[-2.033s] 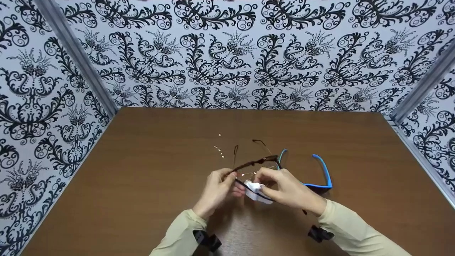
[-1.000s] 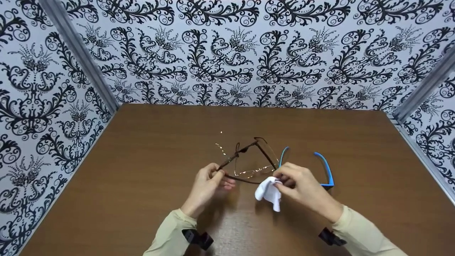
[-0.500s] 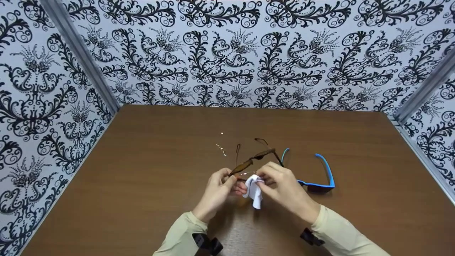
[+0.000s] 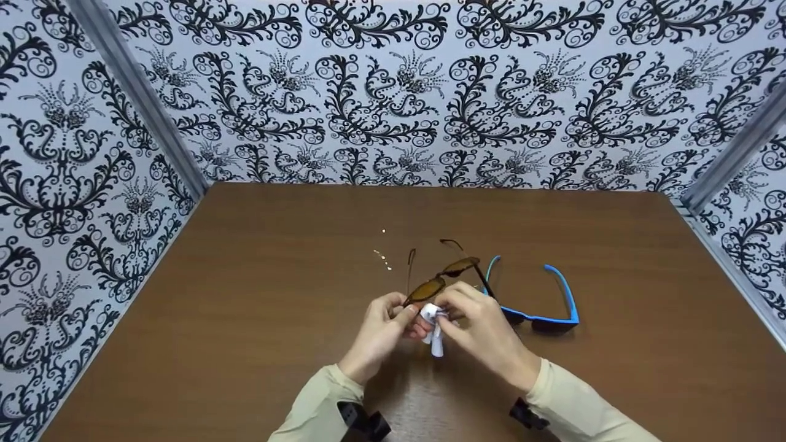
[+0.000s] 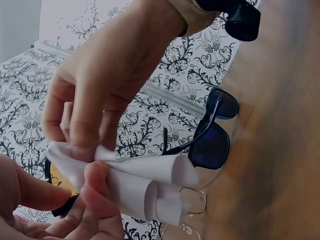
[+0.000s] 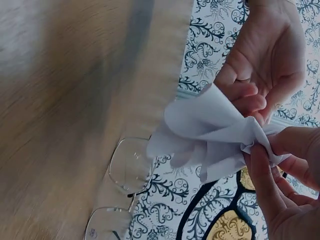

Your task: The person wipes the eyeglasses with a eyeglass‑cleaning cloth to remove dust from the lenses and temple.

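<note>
My left hand (image 4: 377, 331) grips a pair of dark-framed sunglasses (image 4: 427, 290) with amber lenses by one end, tilted above the table. A folded white cloth (image 4: 431, 325) hangs from my right hand (image 4: 488, 331), pinched between thumb and fingers. In the left wrist view the cloth (image 5: 135, 185) lies against my left fingertips and covers part of the amber sunglasses (image 5: 62, 182). The right wrist view shows the cloth (image 6: 215, 130) bunched at my right fingers (image 6: 265, 180), beside the left hand (image 6: 270, 65).
Behind the hands, thin metal-framed glasses (image 6: 111, 175) with clear lenses lie on the brown table (image 4: 276, 258). Blue-framed sunglasses (image 4: 556, 322) stand to the right, arms pointing back. Small bright specks (image 4: 382, 258) show on the table. Patterned walls (image 4: 381, 92) enclose the back and sides.
A second ago the right hand held the cloth apart from the left hand; now it has come left against the left fingers. The sunglasses have turned, showing their amber lenses.
</note>
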`<state>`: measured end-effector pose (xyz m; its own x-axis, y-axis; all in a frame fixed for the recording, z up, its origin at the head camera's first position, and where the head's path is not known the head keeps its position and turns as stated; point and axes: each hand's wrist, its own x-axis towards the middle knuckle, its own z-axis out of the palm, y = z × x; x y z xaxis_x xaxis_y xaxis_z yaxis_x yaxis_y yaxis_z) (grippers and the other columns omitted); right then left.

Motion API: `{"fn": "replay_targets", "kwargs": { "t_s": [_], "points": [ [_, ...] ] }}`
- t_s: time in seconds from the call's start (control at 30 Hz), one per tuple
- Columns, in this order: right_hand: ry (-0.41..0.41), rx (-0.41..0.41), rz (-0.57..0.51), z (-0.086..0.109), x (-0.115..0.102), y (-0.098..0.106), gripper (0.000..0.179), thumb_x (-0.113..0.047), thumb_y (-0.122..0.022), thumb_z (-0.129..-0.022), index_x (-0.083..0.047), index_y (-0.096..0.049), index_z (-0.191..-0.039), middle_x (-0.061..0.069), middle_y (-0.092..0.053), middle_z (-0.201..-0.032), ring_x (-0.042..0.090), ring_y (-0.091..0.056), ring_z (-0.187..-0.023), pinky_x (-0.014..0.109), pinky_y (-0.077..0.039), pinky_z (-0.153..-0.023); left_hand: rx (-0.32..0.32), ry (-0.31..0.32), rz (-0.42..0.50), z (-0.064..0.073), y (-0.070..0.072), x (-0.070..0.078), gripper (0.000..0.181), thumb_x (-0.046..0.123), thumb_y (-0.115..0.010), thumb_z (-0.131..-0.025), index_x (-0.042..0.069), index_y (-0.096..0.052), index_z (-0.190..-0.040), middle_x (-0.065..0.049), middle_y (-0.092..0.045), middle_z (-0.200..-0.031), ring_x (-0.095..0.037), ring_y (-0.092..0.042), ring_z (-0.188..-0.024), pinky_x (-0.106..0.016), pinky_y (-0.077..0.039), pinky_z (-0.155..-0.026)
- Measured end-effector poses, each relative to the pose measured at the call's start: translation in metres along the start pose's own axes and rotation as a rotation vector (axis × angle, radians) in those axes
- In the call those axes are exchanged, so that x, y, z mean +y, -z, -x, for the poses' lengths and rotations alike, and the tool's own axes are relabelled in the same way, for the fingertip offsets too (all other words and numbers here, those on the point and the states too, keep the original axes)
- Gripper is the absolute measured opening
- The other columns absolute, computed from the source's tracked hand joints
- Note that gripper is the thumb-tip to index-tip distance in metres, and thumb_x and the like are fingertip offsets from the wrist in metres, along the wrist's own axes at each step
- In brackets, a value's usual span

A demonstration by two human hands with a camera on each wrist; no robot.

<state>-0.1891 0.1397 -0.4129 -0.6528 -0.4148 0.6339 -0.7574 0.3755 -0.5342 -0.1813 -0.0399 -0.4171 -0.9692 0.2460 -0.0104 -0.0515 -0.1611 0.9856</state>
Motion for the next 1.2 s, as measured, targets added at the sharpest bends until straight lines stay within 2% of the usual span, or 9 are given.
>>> {"fn": "replay_targets", "kwargs": {
  "t_s": [0.17,0.33,0.67,0.8,0.9,1.07,1.2],
  "points": [
    [-0.015,0.004,0.010,0.006,0.008,0.006,0.030,0.020,-0.071,-0.071,-0.004,-0.065,-0.088,-0.001,-0.060,-0.090,0.013,-0.064,-0.076,0.020,-0.053,-0.064,-0.030,0.015,0.015,0.001,0.006,0.004,0.010,-0.006,-0.045,-0.096,-0.010,-0.054,-0.095,-0.014,-0.067,-0.074,-0.014,-0.063,-0.062,-0.029,-0.054,-0.065],
    [-0.036,0.010,0.031,0.018,0.018,0.013,0.031,0.022,-0.069,-0.069,-0.004,-0.065,-0.086,0.000,-0.061,-0.089,0.013,-0.064,-0.074,0.021,-0.053,-0.063,-0.043,0.021,0.015,0.003,0.012,0.006,0.009,-0.006,-0.045,-0.095,-0.010,-0.053,-0.093,-0.017,-0.067,-0.076,-0.015,-0.064,-0.063,-0.028,-0.054,-0.065],
    [-0.079,0.080,0.107,0.030,0.035,0.040,0.032,0.024,-0.070,-0.066,0.000,-0.066,-0.087,0.002,-0.063,-0.089,0.014,-0.065,-0.074,0.019,-0.053,-0.064,-0.002,0.009,-0.028,0.005,0.032,0.008,0.010,-0.005,-0.044,-0.095,-0.010,-0.053,-0.097,-0.027,-0.066,-0.082,-0.018,-0.066,-0.067,-0.032,-0.054,-0.069],
    [-0.120,0.131,0.062,0.032,0.037,0.053,0.034,0.026,-0.069,-0.067,0.000,-0.067,-0.088,0.004,-0.064,-0.088,0.012,-0.065,-0.077,0.018,-0.052,-0.064,0.044,-0.024,-0.059,0.005,0.046,0.014,0.010,-0.006,-0.043,-0.096,-0.010,-0.052,-0.098,-0.025,-0.067,-0.083,-0.021,-0.067,-0.070,-0.032,-0.054,-0.069],
    [-0.203,0.170,0.012,0.032,0.033,0.066,0.032,0.025,-0.069,-0.069,0.001,-0.068,-0.090,0.006,-0.065,-0.088,0.010,-0.065,-0.078,0.018,-0.052,-0.065,0.087,-0.076,-0.110,0.005,0.060,0.023,0.011,-0.008,-0.042,-0.096,-0.012,-0.052,-0.097,-0.027,-0.067,-0.083,-0.021,-0.068,-0.070,-0.031,-0.055,-0.068],
    [-0.339,0.214,-0.018,0.030,0.027,0.087,0.026,0.020,-0.072,-0.072,0.001,-0.068,-0.091,0.009,-0.067,-0.088,0.009,-0.066,-0.077,0.017,-0.052,-0.066,0.210,-0.165,-0.214,0.003,0.087,0.040,0.010,-0.012,-0.042,-0.094,-0.016,-0.051,-0.096,-0.031,-0.066,-0.082,-0.020,-0.069,-0.066,-0.029,-0.055,-0.064],
    [-0.356,0.233,-0.039,0.028,0.028,0.100,0.024,0.020,-0.071,-0.073,0.005,-0.067,-0.092,0.014,-0.067,-0.088,0.005,-0.065,-0.079,0.018,-0.053,-0.067,0.314,-0.175,-0.262,0.002,0.112,0.052,0.008,-0.012,-0.043,-0.094,-0.015,-0.051,-0.095,-0.031,-0.066,-0.082,-0.017,-0.069,-0.064,-0.027,-0.055,-0.062]
  ]
}}
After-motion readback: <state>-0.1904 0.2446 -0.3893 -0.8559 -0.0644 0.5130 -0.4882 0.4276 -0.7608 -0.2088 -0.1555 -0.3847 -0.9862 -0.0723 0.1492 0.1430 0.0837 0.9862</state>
